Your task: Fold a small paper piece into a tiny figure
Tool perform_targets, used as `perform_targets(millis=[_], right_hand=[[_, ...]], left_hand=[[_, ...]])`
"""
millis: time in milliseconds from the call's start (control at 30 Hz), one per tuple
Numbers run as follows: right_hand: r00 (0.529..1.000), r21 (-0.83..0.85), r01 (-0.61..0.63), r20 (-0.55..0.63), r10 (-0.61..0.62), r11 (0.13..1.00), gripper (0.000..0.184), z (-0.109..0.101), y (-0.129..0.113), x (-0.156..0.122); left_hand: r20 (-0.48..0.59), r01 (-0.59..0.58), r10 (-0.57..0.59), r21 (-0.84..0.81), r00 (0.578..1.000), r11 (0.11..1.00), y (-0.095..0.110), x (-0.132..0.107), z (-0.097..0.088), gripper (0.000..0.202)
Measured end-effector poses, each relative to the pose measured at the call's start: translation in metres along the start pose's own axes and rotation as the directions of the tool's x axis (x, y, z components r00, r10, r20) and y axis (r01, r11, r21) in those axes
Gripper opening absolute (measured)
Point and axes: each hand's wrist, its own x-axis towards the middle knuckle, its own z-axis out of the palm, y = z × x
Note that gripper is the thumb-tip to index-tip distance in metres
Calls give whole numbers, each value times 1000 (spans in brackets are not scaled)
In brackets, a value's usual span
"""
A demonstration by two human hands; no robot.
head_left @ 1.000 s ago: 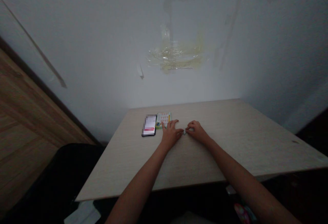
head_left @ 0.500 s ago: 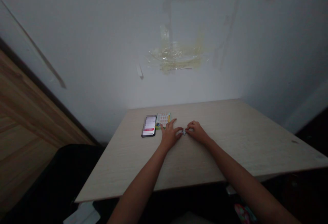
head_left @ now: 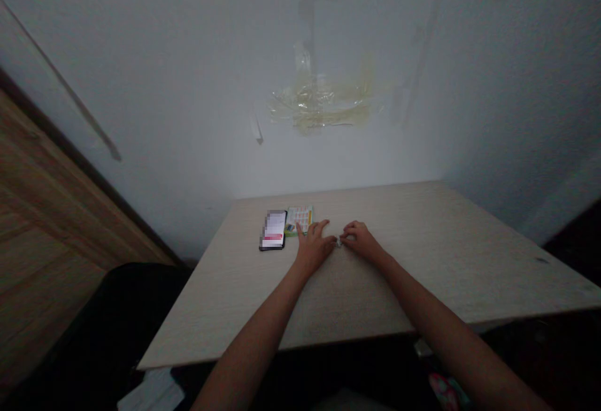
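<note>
Observed from the room, with 12 o'clock toward the wall and the clock centred on the item: a person sits at a pale wood-grain desk, both bare forearms reaching forward, the hands close together near the far half of the desk top. A small pale item lies between them, touching the desk or just above it; it is too small and too dim to identify. Its long axis is also hard to judge: it seems to lie roughly along the 12-to-6 line, pointing toward the wall, but this is uncertain. The right hand comes in from 3 o'clock with its grip closed, the fingertips gathered on the item. The left hand lies at 9 o'clock, fingers spread and flat-looking, its thumb side just beside the item; whether this grip is closed on anything cannot be told. The step in hand appears to be close two-handed fingertip work on this item, and any next move would call for fine pinch control. A phone, its screen pixelated, lies flat at about 10 o'clock, and a printed card with coloured bands lies at about 11 o'clock, just beyond the left hand's fingers.
</note>
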Motion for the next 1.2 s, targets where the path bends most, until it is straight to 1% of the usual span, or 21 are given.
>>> perform_targets(millis=[300,500,600,800,967,1067,1200], right_hand=[[1000,18,-1,-16,1,1000,7,0,2,0],[999,43,37,15,-38,998,12,-4,-4,-1],[999,40,33,13,-33,999,13,-6,-8,-1],[1000,47,14,18,-15,999,12,-6,-7,0],[1000,49,20,17,-21,999,15,-5,-5,1],[999,43,24,28,-26,999,15,-5,-5,1],[999,54,37,25,-39,998,14,-7,-9,2]], left_hand=[[35,114,-109,-161,993,980,-4,0,8,16],[3,186,-188,-179,982,966,-9,0,9,24],[13,223,-224,-174,974,959,-11,0,11,24],[82,242,-231,-183,970,953,-11,0,11,27],[108,260,-242,-203,964,944,-13,0,13,29],[92,250,-236,-207,967,946,-13,0,13,27],[36,215,-213,-215,976,953,-11,1,9,20]])
